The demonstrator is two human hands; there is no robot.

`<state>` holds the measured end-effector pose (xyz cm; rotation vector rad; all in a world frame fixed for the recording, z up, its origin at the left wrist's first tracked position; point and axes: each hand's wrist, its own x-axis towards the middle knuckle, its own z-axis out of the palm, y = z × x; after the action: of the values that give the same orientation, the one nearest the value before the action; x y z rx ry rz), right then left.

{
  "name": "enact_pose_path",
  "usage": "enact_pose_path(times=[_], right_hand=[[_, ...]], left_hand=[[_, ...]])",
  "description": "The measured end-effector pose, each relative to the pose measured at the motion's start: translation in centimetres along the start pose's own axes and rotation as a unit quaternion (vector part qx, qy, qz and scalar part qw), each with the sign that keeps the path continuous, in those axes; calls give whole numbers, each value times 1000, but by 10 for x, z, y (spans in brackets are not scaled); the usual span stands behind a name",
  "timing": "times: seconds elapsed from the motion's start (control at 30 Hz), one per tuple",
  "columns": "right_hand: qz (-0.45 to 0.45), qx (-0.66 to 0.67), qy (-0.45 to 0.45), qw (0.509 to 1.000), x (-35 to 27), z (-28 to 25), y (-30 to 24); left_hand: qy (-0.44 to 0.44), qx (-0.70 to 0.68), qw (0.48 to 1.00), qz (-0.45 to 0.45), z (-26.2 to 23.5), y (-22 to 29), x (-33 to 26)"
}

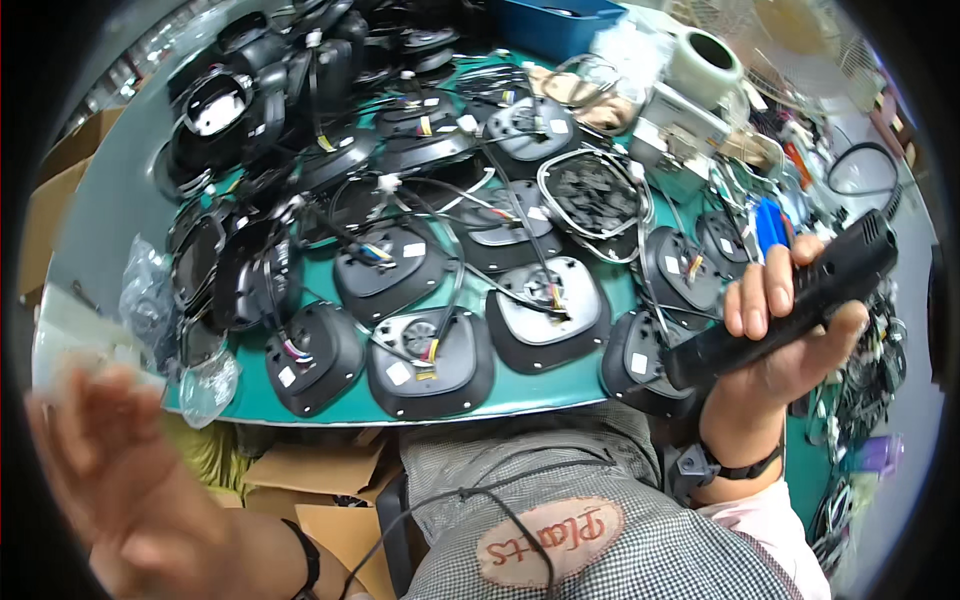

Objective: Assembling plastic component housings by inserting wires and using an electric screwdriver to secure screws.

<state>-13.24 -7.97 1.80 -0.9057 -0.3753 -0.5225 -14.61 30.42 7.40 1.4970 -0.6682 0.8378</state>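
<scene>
My right hand (pixel 785 330) is closed around a long black tube-shaped device (pixel 785 315) with slots at its upper end. It is held tilted over the right part of the table, and its lower end is in front of a black rounded housing (pixel 640 355). At the far left, my left hand (pixel 130 460) is raised beside the table edge, blurred by motion, with its fingers stretched out and nothing visible in it. Between the hands lie several black housings with grey backs and coloured wires, among them a light-grey-backed one (pixel 550 305) and another near the edge (pixel 430 365).
More black housings (pixel 240 110) are piled at the back left. Clear plastic bags (pixel 150 300) lie by the left edge. A blue bin (pixel 560 25) stands at the back, and a fan (pixel 800 40) at the back right. Tangled cables (pixel 850 390) and a cardboard box (pixel 310 480) are nearby.
</scene>
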Motion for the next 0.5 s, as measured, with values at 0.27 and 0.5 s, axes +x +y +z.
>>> enact_pose_path(times=[0.27,0.5], right_hand=[[-1,80,76,994,8,-54,-40],[17,-96,232,968,-1,-100,-70]], left_hand=[[-277,239,922,-127,71,-56,-65],[-283,248,919,-118,88,-67,-69]])
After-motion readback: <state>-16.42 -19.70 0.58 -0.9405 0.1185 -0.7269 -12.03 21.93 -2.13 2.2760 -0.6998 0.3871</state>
